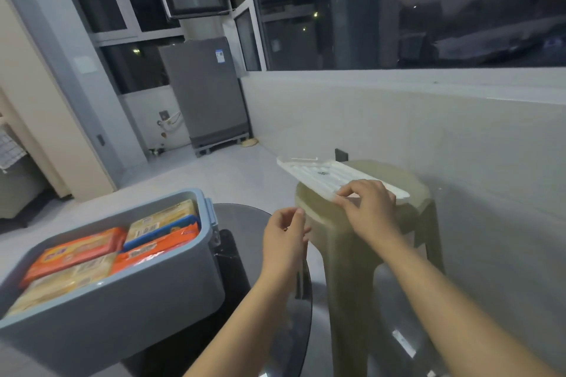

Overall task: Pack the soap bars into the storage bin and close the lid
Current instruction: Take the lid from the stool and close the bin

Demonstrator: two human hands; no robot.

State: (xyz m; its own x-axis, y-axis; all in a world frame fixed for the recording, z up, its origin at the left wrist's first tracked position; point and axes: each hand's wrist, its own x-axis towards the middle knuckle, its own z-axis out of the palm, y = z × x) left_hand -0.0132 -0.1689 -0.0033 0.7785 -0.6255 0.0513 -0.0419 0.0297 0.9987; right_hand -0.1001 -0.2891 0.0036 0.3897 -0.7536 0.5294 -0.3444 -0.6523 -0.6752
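Open gap between bin (128, 300) (lidless) and stool (361, 242).

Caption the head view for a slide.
Soap bars fill the open bin; right hand reaches the white lid on the stool.

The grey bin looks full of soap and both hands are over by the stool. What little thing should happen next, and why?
Probably grip and lift the white lid off the stool. The bin is open with soap bars packed inside, and the lid lies flat on the stool. The right hand already touches its near edge; the left hand hovers beside it, empty.
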